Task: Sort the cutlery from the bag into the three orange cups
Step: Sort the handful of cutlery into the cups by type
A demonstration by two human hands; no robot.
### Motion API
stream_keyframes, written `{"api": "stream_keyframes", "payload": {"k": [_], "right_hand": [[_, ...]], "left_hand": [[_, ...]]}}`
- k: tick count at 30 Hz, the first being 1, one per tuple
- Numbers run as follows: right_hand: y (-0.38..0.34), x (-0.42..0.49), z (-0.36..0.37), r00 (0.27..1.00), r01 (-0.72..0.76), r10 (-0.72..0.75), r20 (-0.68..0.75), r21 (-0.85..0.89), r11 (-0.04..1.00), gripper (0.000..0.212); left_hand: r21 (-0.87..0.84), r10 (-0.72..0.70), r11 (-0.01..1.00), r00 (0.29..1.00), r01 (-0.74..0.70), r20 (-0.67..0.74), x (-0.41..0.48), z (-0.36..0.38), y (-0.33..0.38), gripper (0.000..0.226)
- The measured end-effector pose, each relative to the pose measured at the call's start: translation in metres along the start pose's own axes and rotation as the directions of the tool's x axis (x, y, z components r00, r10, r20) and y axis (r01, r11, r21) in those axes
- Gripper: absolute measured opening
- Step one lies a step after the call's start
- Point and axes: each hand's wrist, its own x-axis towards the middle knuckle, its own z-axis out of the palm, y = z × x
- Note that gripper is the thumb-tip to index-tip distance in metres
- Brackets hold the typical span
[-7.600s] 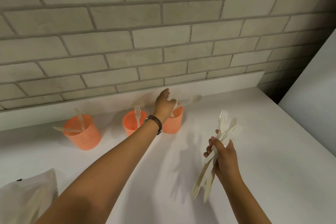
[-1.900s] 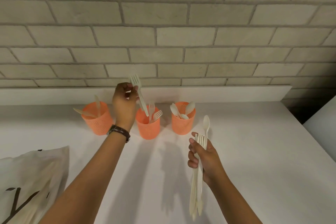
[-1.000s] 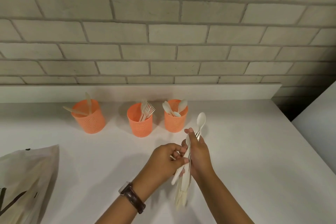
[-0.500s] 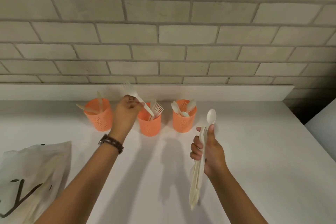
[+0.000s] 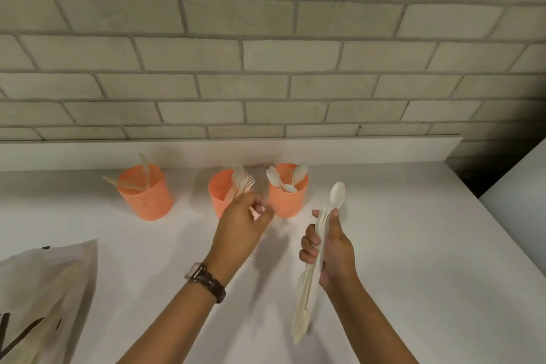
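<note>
Cutlery bundle [image 5: 308, 289] near-vertical, spoon [image 5: 337, 193] bowl up, right hand [image 5: 332, 254] fingers gripping it, left hand [image 5: 240, 226] fingers blurred, unclear.

This looks like a kitchen or pantry: a white worktop [image 5: 399, 245] with a low upstand [image 5: 354, 152] runs along a pale brick wall [image 5: 266, 53], and perforated orange cups [image 5: 146, 204] hold disposable cutlery [image 5: 299, 174].

- Reaching forward with left hand [image 5: 242, 221], forearm stretched out, fingers bunched and motion-blurred, grip unreadable.
- Gripping cutlery bundle [image 5: 310, 289] in right hand [image 5: 331, 248], thumb pressed up its front, fingers curled round, wrist straight.
</note>
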Motion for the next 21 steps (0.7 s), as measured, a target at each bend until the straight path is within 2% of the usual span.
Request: {"api": "stream_keyframes", "payload": {"k": [2,3,8,16,18,21], "right_hand": [[0.002,0.0,0.002,1.0,0.008,-0.009,-0.021,-0.013,1.0,0.045],[0.003,-0.001,0.003,1.0,0.014,-0.014,-0.028,-0.02,1.0,0.046],[0.003,-0.006,0.006,0.999,0.033,-0.035,-0.033,-0.057,0.998,0.045],[0.008,-0.011,0.003,0.996,0.081,-0.085,-0.022,-0.158,0.984,0.047],[0.007,-0.012,0.003,0.995,0.083,-0.091,-0.034,-0.197,0.977,0.048],[0.004,-0.013,0.004,0.994,0.081,-0.094,-0.052,-0.212,0.974,0.051]], "left_hand": [[-0.012,0.032,0.999,0.983,-0.03,0.183,-0.033,0.019,0.014,0.017],[0.009,0.038,0.999,0.977,-0.041,0.209,-0.045,0.027,0.018,0.019],[0.12,0.072,0.989,0.993,-0.083,0.095,-0.067,0.046,0.022,0.009],[0.272,0.053,0.957,0.984,-0.099,0.172,-0.057,0.044,0.031,0.012],[0.252,0.012,0.965,0.975,-0.07,0.222,-0.053,0.046,0.03,0.01],[0.123,-0.084,0.991,0.95,0.049,0.3,-0.046,0.045,0.028,0.004]]}}
